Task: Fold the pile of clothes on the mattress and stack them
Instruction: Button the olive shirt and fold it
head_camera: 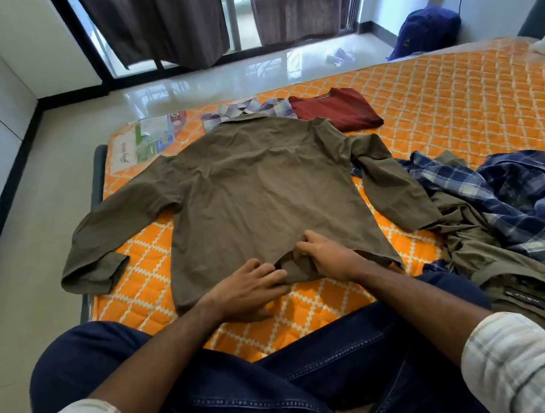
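Nothing is reading clearly: red script on the white mattress label (123, 153), far left of the hands, and pale letters on the black garment tag (524, 299) to their right are staying too blurred.

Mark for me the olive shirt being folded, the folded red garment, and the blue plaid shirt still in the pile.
olive shirt (262, 187): head view, middle of its spread back.
folded red garment (338, 109): head view, centre of its top face.
blue plaid shirt (528, 193): head view, crumpled middle part.

Shirt (262, 190) left of pile (517, 214)
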